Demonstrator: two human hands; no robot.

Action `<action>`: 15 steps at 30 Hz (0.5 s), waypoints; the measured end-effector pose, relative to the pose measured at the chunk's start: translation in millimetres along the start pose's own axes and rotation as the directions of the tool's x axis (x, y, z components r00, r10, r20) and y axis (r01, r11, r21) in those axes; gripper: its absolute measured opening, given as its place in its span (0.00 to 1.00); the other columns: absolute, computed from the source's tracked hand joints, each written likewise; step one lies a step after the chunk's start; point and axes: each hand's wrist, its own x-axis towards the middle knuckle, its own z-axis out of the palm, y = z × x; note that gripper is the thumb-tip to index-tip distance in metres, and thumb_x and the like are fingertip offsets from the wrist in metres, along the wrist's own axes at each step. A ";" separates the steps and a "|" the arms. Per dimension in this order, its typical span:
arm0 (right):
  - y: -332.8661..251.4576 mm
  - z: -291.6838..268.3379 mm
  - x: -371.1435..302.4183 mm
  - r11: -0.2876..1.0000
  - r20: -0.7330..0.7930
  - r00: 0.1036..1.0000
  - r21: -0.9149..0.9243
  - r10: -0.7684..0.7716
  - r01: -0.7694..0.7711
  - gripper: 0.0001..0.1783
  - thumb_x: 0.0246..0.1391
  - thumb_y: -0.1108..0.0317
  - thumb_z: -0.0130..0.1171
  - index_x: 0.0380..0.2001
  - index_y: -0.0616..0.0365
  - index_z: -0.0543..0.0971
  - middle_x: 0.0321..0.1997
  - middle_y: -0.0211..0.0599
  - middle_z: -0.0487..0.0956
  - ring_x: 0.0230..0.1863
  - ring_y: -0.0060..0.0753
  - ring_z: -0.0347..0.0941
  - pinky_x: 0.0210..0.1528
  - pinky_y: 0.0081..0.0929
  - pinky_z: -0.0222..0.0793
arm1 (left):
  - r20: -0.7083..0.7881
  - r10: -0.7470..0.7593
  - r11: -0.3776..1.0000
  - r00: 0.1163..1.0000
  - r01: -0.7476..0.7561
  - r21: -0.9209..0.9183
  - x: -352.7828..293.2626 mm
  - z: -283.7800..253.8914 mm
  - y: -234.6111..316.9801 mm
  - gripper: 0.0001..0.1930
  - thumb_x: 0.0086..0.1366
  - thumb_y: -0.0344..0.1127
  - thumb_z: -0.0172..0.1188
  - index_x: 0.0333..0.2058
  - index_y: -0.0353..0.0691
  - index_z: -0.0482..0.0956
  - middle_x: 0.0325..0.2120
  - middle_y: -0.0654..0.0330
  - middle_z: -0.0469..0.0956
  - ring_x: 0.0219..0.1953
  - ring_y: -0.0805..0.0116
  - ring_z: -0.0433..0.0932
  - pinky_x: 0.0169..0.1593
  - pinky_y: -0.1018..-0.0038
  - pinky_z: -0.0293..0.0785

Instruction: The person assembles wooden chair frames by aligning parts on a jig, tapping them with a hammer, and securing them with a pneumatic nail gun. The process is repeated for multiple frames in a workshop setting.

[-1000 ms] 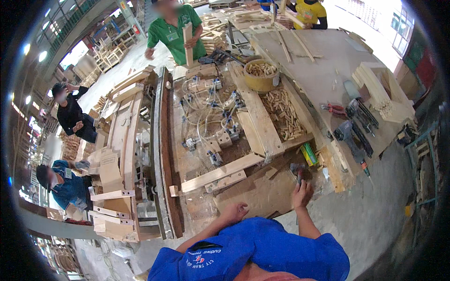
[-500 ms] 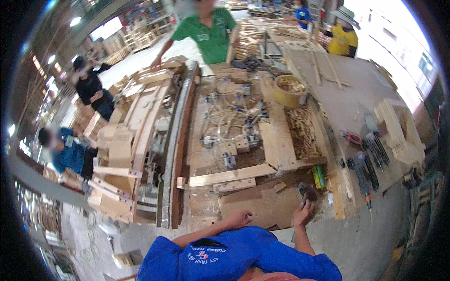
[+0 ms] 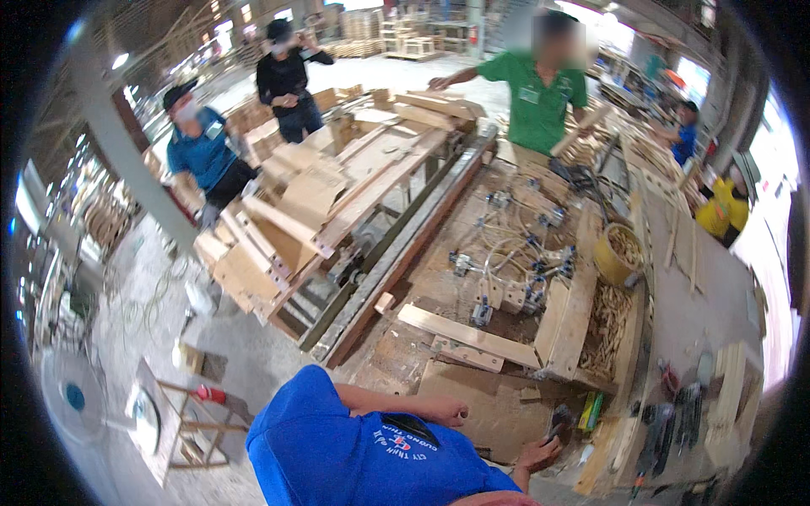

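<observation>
My right hand is closed around a dark, hand-sized object at the near right of the bench; blur hides its kind. My left hand hangs curled in front of my body, over the near edge of a flat cardboard sheet, with nothing visible in it. Just beyond the cardboard lie a long pale wooden bar and a shorter wooden piece with holes. A small wood offcut rests on the sheet. Close to my right hand is a green and yellow box.
Clamps with tubing fill the bench middle. Right of them are a yellow bucket and a trough of dowels; power drills lie further right. A long rail borders stacked wood. A green-shirted person stands beyond.
The view has swung left, so the bench sits further right in the picture. My right hand keeps hold of the dark object, and my left hand stays curled near my body.
</observation>
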 end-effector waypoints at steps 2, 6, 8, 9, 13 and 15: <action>9.8 7.2 2.1 0.998 -0.042 0.998 -0.030 -0.056 0.055 0.19 0.61 0.68 0.55 0.54 0.64 0.76 0.52 0.56 0.76 0.55 0.62 0.72 0.57 0.54 0.67 | -0.058 -0.008 0.999 0.998 0.005 -0.053 2.5 5.7 -3.1 0.18 0.64 0.43 0.62 0.49 0.41 0.83 0.41 0.43 0.85 0.45 0.43 0.83 0.48 0.52 0.79; 7.4 11.4 -0.4 0.997 -0.039 0.997 0.003 -0.072 0.072 0.19 0.64 0.65 0.55 0.53 0.65 0.75 0.53 0.56 0.76 0.55 0.63 0.72 0.58 0.55 0.67 | -0.096 0.028 1.000 0.995 -0.029 -0.012 2.3 1.8 -5.5 0.17 0.64 0.43 0.64 0.47 0.40 0.83 0.39 0.44 0.85 0.42 0.45 0.84 0.45 0.53 0.79; 7.4 12.1 1.2 0.998 -0.031 0.998 0.010 -0.057 0.058 0.19 0.65 0.64 0.55 0.53 0.66 0.75 0.53 0.57 0.76 0.55 0.63 0.72 0.58 0.56 0.67 | -0.068 0.021 1.000 0.997 -0.020 0.005 0.5 2.9 -5.0 0.17 0.64 0.43 0.64 0.46 0.40 0.83 0.37 0.45 0.85 0.41 0.46 0.84 0.43 0.54 0.78; 10.2 12.0 0.4 0.998 -0.055 0.997 0.014 -0.057 0.058 0.19 0.65 0.64 0.55 0.53 0.66 0.75 0.53 0.57 0.76 0.55 0.63 0.72 0.58 0.56 0.67 | -0.073 0.044 0.999 0.996 -0.045 -0.009 0.6 3.0 -4.9 0.16 0.64 0.43 0.64 0.46 0.40 0.83 0.36 0.45 0.85 0.40 0.46 0.84 0.43 0.54 0.78; 0.9 11.3 -0.2 1.000 -0.015 1.000 -0.001 -0.011 0.011 0.19 0.64 0.63 0.56 0.53 0.64 0.76 0.52 0.58 0.76 0.55 0.64 0.72 0.57 0.55 0.68 | -0.094 0.046 0.996 0.995 -0.052 -0.069 1.3 7.2 -11.3 0.16 0.64 0.43 0.63 0.45 0.40 0.83 0.35 0.46 0.85 0.39 0.46 0.83 0.42 0.54 0.78; 0.7 9.5 -1.2 1.000 -0.013 1.000 -0.012 -0.020 0.020 0.19 0.64 0.63 0.56 0.53 0.64 0.76 0.52 0.58 0.76 0.55 0.64 0.72 0.56 0.55 0.68 | -0.088 0.033 0.994 0.996 -0.042 -0.096 2.3 6.4 -10.3 0.16 0.65 0.43 0.63 0.46 0.39 0.82 0.36 0.46 0.85 0.40 0.46 0.83 0.42 0.54 0.78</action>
